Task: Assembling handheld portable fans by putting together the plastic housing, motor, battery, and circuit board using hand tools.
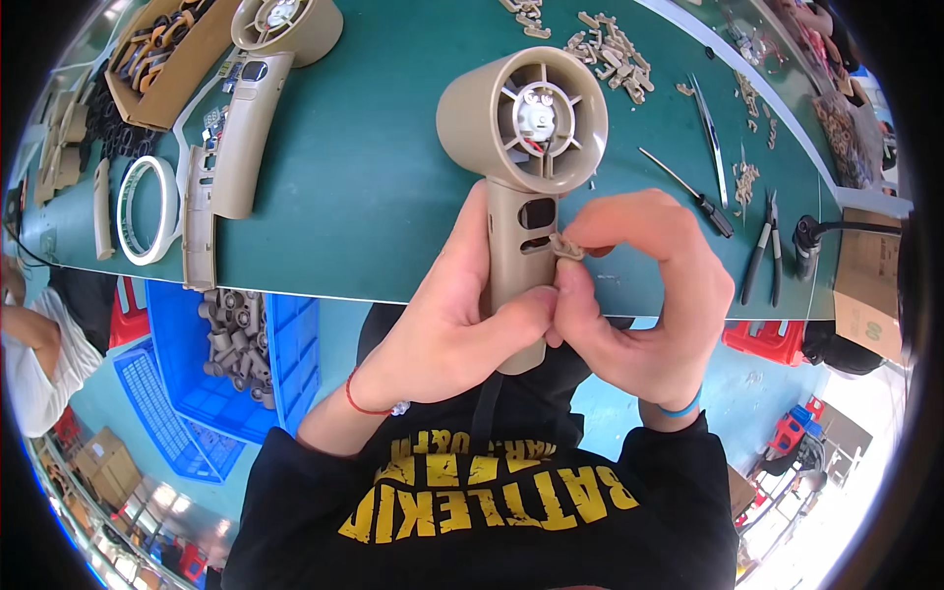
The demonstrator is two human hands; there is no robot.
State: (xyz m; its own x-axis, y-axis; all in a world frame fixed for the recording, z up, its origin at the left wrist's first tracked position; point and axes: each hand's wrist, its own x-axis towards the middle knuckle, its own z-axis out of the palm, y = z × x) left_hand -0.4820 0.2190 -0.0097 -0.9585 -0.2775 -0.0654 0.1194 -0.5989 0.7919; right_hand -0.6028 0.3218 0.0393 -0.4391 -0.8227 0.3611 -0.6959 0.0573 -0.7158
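Evidently, smooth, matte beige plastic is being handled at the centre of the frame, where a handheld fan [516, 192] is held up in front of the green table [354, 147]. Its head is shaped as a short, wide drum, crossed by thin ribs that are spread from an inner ring; a rounded white hub is seated within, and a bit of reddish wire is seen below it. The straight, round-edged handle is pierced near its top by a glossy dark oval window, with a smaller dark slot beneath.

The handle is gripped by the left hand [452, 315], its thumb laid across the front. By the right hand [688, 315], a small, knobbly beige piece [566, 248] is pinched between thumb and index finger beside the slot; whether the handle is touched by it cannot be told.

At the upper left, a second fan [251, 128] is laid near a smooth white ring [147, 258]. Small moulded parts [615, 59] are heaped at the upper right, below which slender metal tweezers [710, 133], a dark-handled screwdriver [710, 211] and pliers [755, 264] are set. At the lower left, grey-brown tubular parts [236, 344] are piled in a blue plastic crate [295, 344].
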